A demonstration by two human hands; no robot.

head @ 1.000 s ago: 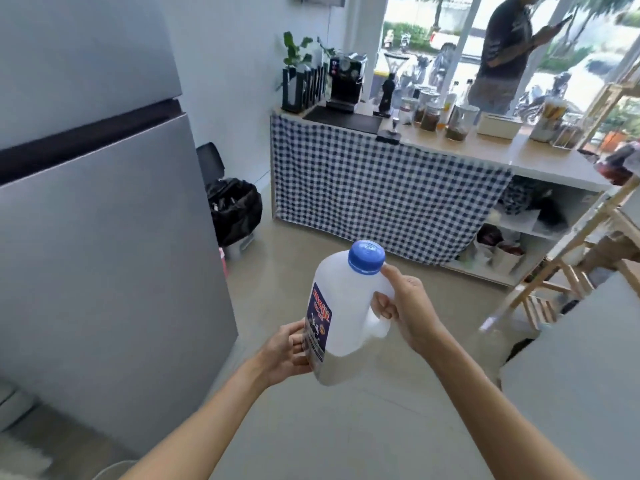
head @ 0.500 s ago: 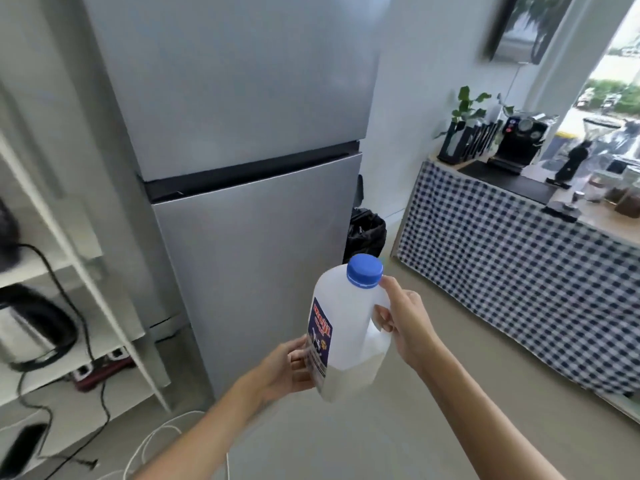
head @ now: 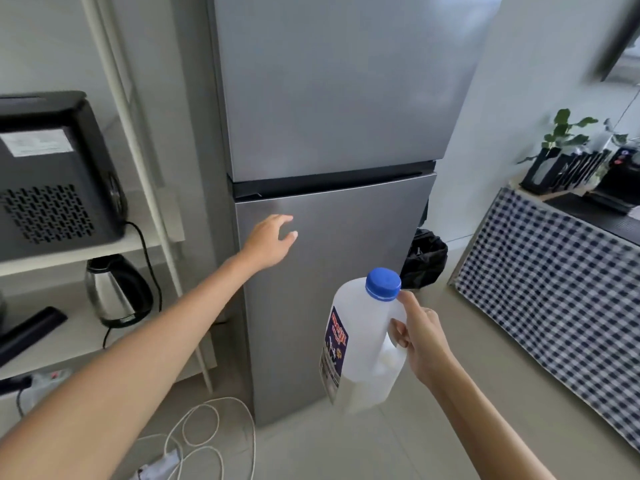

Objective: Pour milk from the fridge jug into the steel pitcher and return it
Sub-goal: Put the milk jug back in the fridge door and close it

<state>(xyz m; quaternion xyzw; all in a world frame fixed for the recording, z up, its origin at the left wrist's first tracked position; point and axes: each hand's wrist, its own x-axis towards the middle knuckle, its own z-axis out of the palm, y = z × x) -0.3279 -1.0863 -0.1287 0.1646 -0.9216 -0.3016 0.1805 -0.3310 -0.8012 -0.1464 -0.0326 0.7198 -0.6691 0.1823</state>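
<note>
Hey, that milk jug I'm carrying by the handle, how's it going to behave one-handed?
The milk jug probably feels fairly light, since milk shows only near its base. Its thin translucent plastic likely flexes if squeezed. Hanging from the right hand alone, it may swing a little.

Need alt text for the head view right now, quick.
Right hand holds a blue-capped milk jug by its handle, while the open left hand reaches toward the closed lower door of a steel fridge. Kettle on shelves at left.
</note>
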